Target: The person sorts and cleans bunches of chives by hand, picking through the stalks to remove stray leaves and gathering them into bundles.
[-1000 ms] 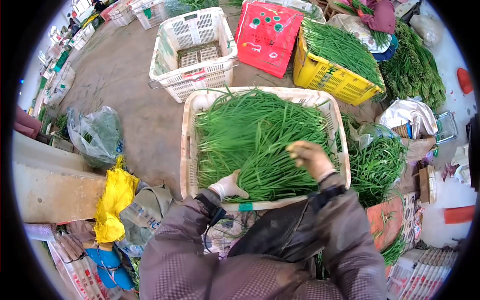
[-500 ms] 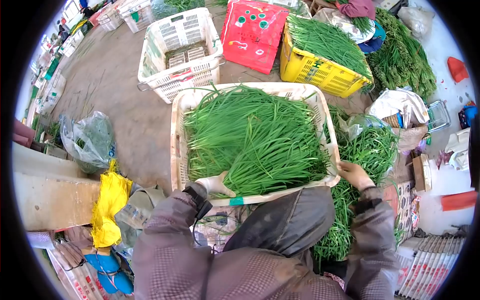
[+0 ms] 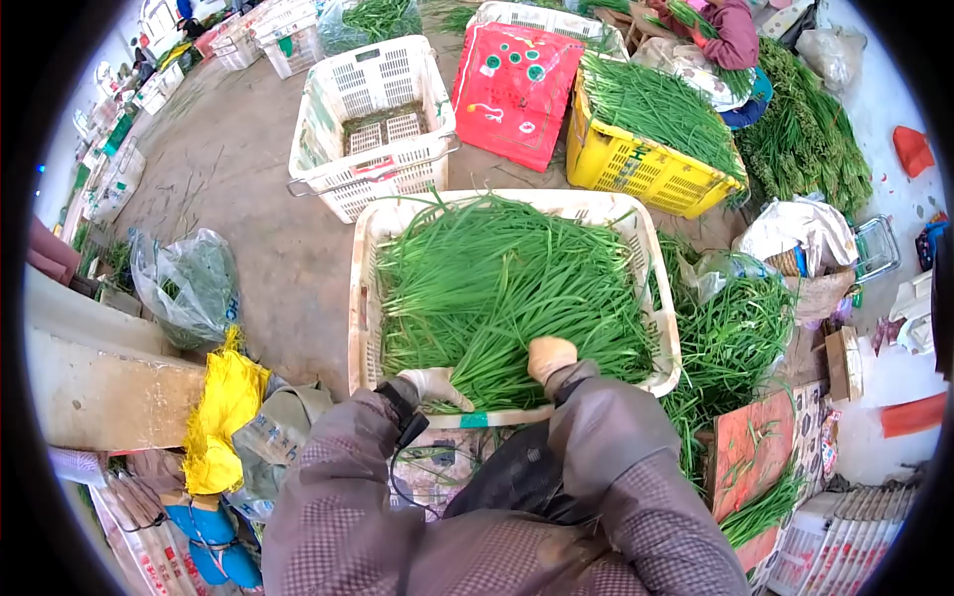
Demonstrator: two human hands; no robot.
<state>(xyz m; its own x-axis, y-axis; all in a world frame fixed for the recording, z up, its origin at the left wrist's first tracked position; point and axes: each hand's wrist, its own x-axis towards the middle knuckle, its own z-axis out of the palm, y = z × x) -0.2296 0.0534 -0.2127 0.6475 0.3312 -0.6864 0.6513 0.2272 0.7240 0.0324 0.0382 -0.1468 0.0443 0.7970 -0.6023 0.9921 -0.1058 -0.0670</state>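
A white plastic crate (image 3: 668, 328) full of long garlic chives (image 3: 497, 268) stands in front of me. My left hand (image 3: 437, 388), in a pale glove, is at the near left corner just inside the rim, its visible fingers apart against the leaves. My right hand (image 3: 551, 360), also gloved, rests knuckles up on the chives near the front edge. Its fingers are curled in among the leaves and their tips are hidden. A strip of green tape (image 3: 474, 420) marks the front rim between my arms.
Beyond stand another white crate (image 3: 373, 129), a red sheet (image 3: 517, 94) and a yellow crate (image 3: 646, 164) of chives. Loose greens (image 3: 740, 318) lie to the right beside a reddish board (image 3: 757, 452). A yellow bundle (image 3: 224, 412) lies left. Another person's sleeve (image 3: 730, 35) shows behind.
My right hand has left the crate's right rim and moved leftward onto the chives. My left hand stays near the same corner. The reddish board at lower right has come into fuller view.
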